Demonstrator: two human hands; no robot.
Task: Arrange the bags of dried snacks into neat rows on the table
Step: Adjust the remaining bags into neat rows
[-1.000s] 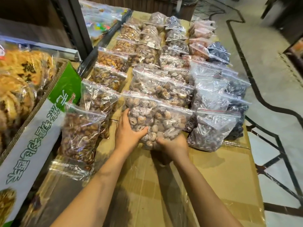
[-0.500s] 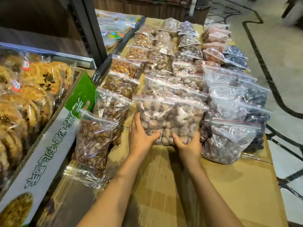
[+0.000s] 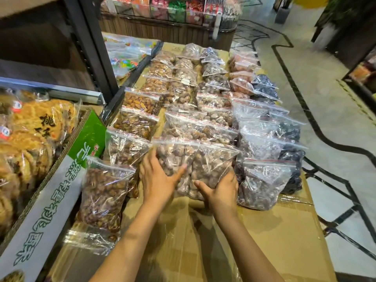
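Note:
Clear zip bags of dried snacks lie in several overlapping rows on the cardboard-covered table [image 3: 264,241]. The nearest bag of the middle row, full of round pale-brown pieces [image 3: 203,159], is between my hands. My left hand [image 3: 156,180] presses flat on its left side, fingers straight and thumb spread across the front. My right hand [image 3: 219,192] cups its lower right corner, fingers curled round the edge. A bag of brown nuts [image 3: 103,192] ends the left row. A bag of greyish pieces [image 3: 262,184] ends the row on the right.
A green and white carton [image 3: 50,200] of packed pastries [image 3: 36,127] stands close on the left. A dark shelf post [image 3: 91,47] rises behind it. Dark-fruit bags [image 3: 291,159] line the table's right edge, beyond which is tiled floor [image 3: 335,119]. Bare cardboard lies in front of the rows.
My right hand has slid from the bag's bottom edge to its lower right corner. My left thumb has spread wider over the front. The view has tilted up toward the far counter.

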